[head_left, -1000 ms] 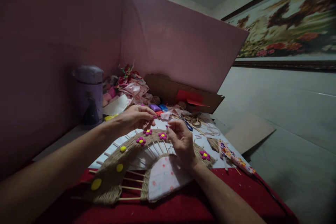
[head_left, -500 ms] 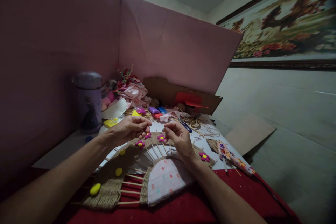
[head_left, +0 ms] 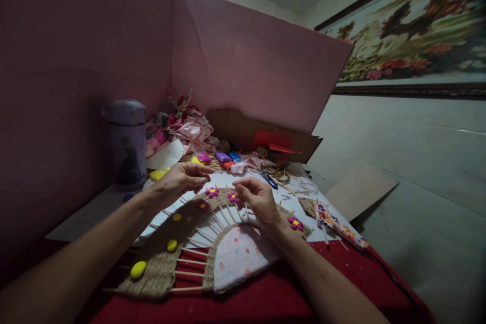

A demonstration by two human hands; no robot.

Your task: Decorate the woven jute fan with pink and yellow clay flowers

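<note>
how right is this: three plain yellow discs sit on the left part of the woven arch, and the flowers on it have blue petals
The colour is wrong: the head view shows the flowers with magenta petals, not blue. Three plain yellow discs do sit on the left part of the woven arch.

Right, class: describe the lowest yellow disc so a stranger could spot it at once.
Find the fan-shaped woven piece partly over the red cloth. Follow its outer brown band to the lower left end. The yellow disc there looks biggest of the three.
</note>
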